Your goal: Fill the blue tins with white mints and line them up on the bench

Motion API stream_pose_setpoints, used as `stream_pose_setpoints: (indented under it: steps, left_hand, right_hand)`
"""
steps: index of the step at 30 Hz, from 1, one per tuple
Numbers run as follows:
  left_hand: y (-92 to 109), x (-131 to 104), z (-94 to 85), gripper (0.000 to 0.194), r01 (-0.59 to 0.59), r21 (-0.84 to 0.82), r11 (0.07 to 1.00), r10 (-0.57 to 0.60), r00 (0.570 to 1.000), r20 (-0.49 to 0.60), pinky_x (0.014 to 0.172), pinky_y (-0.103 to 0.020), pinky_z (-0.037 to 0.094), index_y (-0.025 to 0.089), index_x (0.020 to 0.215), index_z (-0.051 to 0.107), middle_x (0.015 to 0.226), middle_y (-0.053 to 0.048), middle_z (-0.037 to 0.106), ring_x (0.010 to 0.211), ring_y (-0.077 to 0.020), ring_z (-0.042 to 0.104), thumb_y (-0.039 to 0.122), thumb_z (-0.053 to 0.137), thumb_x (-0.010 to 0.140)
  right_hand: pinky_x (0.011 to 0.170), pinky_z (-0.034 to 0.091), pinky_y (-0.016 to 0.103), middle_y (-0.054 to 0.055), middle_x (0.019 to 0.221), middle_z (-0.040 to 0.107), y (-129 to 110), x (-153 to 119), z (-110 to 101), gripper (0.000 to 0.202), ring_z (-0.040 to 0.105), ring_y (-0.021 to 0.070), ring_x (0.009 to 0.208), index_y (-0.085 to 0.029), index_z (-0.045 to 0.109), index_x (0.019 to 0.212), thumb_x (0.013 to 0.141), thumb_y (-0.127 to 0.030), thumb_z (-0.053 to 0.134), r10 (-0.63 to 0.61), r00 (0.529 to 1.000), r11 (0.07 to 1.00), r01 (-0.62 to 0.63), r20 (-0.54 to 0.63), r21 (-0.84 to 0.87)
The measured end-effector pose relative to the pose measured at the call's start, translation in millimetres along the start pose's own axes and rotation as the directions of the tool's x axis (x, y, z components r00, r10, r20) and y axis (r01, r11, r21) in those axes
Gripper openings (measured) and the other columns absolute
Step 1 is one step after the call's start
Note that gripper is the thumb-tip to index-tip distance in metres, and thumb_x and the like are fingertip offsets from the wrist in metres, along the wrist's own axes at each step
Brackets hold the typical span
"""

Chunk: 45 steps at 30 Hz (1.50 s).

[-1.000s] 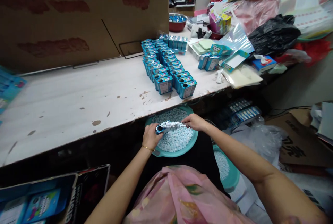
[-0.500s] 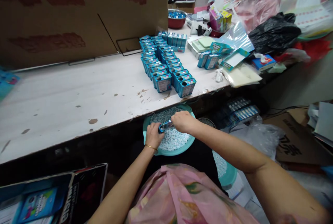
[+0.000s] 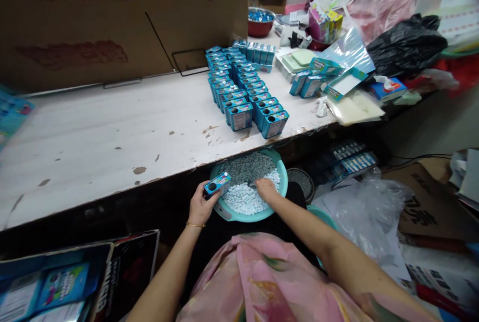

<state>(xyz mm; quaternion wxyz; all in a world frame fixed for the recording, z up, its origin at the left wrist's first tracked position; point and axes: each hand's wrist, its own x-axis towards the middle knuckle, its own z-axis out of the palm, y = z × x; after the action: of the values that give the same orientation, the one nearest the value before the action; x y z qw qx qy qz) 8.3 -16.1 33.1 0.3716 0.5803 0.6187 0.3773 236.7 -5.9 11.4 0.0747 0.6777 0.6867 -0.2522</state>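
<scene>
My left hand (image 3: 201, 204) is wrapped round a small blue tin (image 3: 218, 184), held tilted over the left rim of a turquoise basin (image 3: 283, 174). The tin's top shows a dark round opening, and a white spot lies near its far end. Small white candies (image 3: 245, 199) fill the basin, the far part of them in shadow. Low among these candies is my right hand (image 3: 265, 189), its fingers closed on a small scoop (image 3: 252, 185) that is mostly hidden. Ahead on the table, several similar blue tins (image 3: 241, 116) stand upright in two rows.
A large cardboard box (image 3: 123, 22) stands along the table's back left. Flat cartons (image 3: 339, 87), bags and a red bowl (image 3: 261, 22) crowd the right and back. Below the white table (image 3: 93, 147), an open carton (image 3: 107, 262) is at lower left. Plastic wrap (image 3: 370, 212) lies at right.
My right hand has moved from the tin down into the candies with the scoop. My left hand has drawn the tin left, toward the basin's rim. The view has shifted slightly.
</scene>
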Motion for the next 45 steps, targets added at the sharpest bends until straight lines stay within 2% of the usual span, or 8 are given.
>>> stream_pose_setpoints:
  steps: [7,15,19,24,29,33,39,45]
  left_hand:
    - [-2.1,2.7,0.9,0.044,0.057,-0.054,0.997,-0.060,0.997,-0.054,0.077,-0.031,0.044,0.018,0.097,0.050,0.085,-0.002,0.057,0.078,-0.0157,0.055,0.040,0.061,0.062]
    - [7.6,4.2,5.7,0.040,-0.029,0.032,0.999,0.031,0.998,-0.055,0.075,-0.028,0.045,0.019,0.099,0.050,0.086,-0.001,0.058,0.077,-0.0150,0.056,0.037,0.059,0.064]
    - [16.2,4.2,26.1,0.036,-0.100,0.217,0.971,0.094,0.995,0.042,0.079,-0.030,0.044,0.021,0.102,0.051,0.092,-0.003,0.061,0.084,-0.0178,0.057,0.028,0.055,0.067]
    - [14.8,1.8,44.2,0.037,-0.215,0.319,0.923,0.191,0.976,0.103,0.084,-0.033,0.042,0.020,0.105,0.052,0.102,-0.006,0.059,0.095,-0.0213,0.055,0.021,0.052,0.068]
    - [14.9,0.6,47.9,0.037,-0.239,0.329,0.913,0.207,0.970,0.130,0.086,-0.035,0.041,0.018,0.104,0.052,0.102,-0.007,0.059,0.096,-0.0217,0.054,0.019,0.052,0.067]
    - [13.3,-1.1,37.0,0.035,-0.161,0.263,0.951,0.144,0.986,0.083,0.080,-0.032,0.043,0.020,0.102,0.052,0.097,-0.005,0.060,0.088,-0.0193,0.056,0.025,0.054,0.068]
    - [-2.2,-1.4,18.3,0.039,-0.050,-0.013,0.999,0.049,0.997,-0.052,0.074,-0.027,0.045,0.018,0.099,0.050,0.086,-0.001,0.058,0.077,-0.0141,0.056,0.037,0.057,0.066]
    - [-2.9,3.2,21.7,0.043,0.031,-0.134,0.990,-0.043,0.995,-0.087,0.078,-0.030,0.045,0.017,0.098,0.049,0.087,-0.002,0.057,0.079,-0.0147,0.055,0.039,0.061,0.063]
  right_hand:
    - [0.071,0.042,0.021,0.003,0.092,0.067,-4.4,16.7,26.3,0.029,0.059,0.0141,0.083,-0.019,0.065,0.097,0.077,-0.014,0.044,-0.015,1.000,0.948,0.013,0.002,0.319]
    - [0.057,0.041,0.019,0.002,0.067,0.065,27.3,-14.2,-52.5,0.030,0.056,0.0106,0.060,-0.012,0.065,0.094,0.074,-0.013,0.043,-0.132,0.990,0.865,0.136,-0.043,0.484]
    - [0.062,0.039,0.021,0.002,0.072,0.066,9.5,-42.0,-104.0,0.026,0.058,0.0137,0.071,-0.020,0.067,0.085,0.075,-0.017,0.043,-0.279,0.957,0.938,0.289,-0.078,0.189]
    - [0.066,0.041,0.027,0.011,0.084,0.066,-36.1,-62.2,-133.0,0.026,0.060,0.0206,0.082,-0.018,0.066,0.085,0.073,-0.014,0.043,-0.226,0.974,0.934,0.221,0.013,-0.282]
    - [0.073,0.042,0.030,0.017,0.088,0.064,-65.8,-70.0,-140.7,0.028,0.059,0.0219,0.087,-0.012,0.063,0.093,0.078,-0.016,0.040,-0.298,0.954,0.881,0.292,0.043,-0.372]
    - [0.074,0.042,0.031,0.015,0.092,0.063,-42.1,-70.4,-148.3,0.028,0.059,0.0217,0.088,-0.015,0.062,0.094,0.077,-0.013,0.040,-0.248,0.967,0.888,0.248,0.049,-0.388]
    - [0.076,0.040,0.032,0.013,0.100,0.061,19.1,-33.8,-81.5,0.037,0.056,0.0218,0.095,-0.018,0.058,0.102,0.077,-0.007,0.033,-0.021,0.999,0.983,0.028,0.043,-0.182]
    - [0.075,0.039,0.023,0.006,0.103,0.062,-18.6,-0.3,16.4,0.040,0.055,0.0157,0.096,-0.023,0.054,0.112,0.080,-0.011,0.033,-0.049,0.997,0.999,0.048,0.067,0.022]
